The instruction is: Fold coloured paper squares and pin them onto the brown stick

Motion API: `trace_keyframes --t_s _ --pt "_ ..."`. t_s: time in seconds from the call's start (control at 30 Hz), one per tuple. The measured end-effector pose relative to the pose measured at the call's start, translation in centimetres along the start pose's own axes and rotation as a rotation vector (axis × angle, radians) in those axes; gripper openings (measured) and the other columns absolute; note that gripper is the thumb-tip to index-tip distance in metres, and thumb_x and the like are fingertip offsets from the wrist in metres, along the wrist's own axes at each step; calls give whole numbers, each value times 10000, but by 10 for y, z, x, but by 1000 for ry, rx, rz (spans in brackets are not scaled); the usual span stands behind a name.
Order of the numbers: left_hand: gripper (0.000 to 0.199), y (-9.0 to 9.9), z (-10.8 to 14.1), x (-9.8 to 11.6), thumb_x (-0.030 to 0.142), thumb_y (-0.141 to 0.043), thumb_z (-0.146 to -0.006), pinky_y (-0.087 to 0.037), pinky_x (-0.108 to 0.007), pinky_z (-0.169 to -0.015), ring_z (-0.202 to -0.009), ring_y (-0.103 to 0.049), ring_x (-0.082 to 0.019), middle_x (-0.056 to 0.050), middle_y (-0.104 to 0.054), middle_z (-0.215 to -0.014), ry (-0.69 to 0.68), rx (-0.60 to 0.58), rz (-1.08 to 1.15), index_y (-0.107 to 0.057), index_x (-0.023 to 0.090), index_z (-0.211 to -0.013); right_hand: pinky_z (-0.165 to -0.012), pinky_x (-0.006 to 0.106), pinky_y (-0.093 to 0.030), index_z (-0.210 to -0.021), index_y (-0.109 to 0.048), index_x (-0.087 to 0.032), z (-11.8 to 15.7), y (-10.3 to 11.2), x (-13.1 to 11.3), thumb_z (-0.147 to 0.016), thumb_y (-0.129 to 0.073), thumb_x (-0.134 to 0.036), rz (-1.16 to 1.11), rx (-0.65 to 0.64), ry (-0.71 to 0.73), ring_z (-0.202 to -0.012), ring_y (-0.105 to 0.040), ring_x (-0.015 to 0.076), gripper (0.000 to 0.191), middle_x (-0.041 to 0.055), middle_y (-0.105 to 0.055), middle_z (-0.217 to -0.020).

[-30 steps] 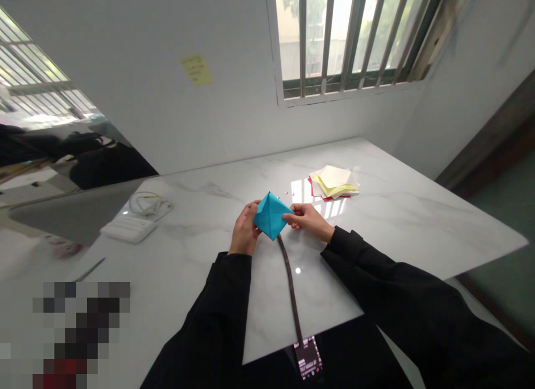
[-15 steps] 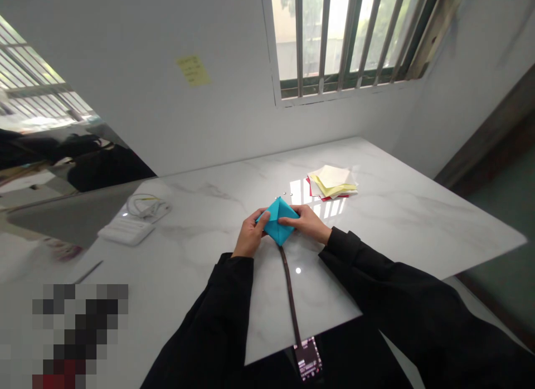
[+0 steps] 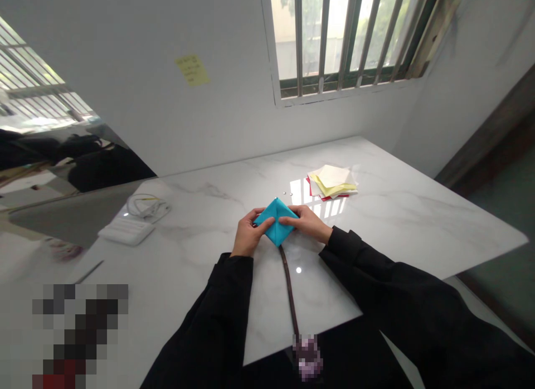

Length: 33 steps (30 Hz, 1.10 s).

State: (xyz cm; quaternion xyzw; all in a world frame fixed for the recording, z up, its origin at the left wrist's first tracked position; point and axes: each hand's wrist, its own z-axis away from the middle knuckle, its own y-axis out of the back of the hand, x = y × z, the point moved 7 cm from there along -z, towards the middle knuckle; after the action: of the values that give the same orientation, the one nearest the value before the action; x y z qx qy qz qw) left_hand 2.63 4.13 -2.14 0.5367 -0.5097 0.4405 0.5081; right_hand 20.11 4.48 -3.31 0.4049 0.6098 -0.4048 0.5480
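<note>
A blue sheet of origami paper, folded to a diamond with a crease down its middle, is held just above the white marbled table. My left hand grips its left corner, thumb lying on the front face near the centre crease. On the opposite side, my right hand pinches the right corner, its thumb also on the front close to the crease. The fingers behind the paper are mostly hidden. A dark cord runs from below the paper toward the table's front edge.
Pale, yellow and red papers lie stacked at the back right. A white box-like device with a coiled white cable sits at the left. A yellow note is on the wall beside the barred window.
My left thumb has moved right, toward the centre crease. A flap edge that showed on the paper's left half now lies flat. The right hand has barely moved.
</note>
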Motion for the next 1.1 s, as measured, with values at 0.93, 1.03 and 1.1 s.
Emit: trace_keyframes --t_s 0.93,1.03,1.1 --pt "900 -21 7 -5 317 -961 -593 -595 -327 -804 -874 -715 -205 -78 -735 -1081 81 -129 123 -556 213 -1390 -781 342 -546 -1036 -775 -135 -3 7 9 -784 -840 -487 -136 99 -37 -803 -692 199 438 79 -777 -917" --pt "916 -19 7 -4 310 -931 -626 -602 -339 -784 -831 -726 -208 -80 -753 -1035 82 -116 134 -508 202 -1430 -786 348 -545 -1016 -774 -134 -4 7 10 -774 -847 -481 -147 102 -49 -799 -691 198 430 83 -776 -918" --pt "928 -19 7 -3 302 -905 -649 -605 -342 -779 -830 -735 -215 -81 -763 -1021 82 -108 152 -467 202 -1461 -791 347 -541 -1006 -773 -132 -4 7 11 -761 -855 -485 -154 116 -61 -799 -689 197 437 85 -776 -922"
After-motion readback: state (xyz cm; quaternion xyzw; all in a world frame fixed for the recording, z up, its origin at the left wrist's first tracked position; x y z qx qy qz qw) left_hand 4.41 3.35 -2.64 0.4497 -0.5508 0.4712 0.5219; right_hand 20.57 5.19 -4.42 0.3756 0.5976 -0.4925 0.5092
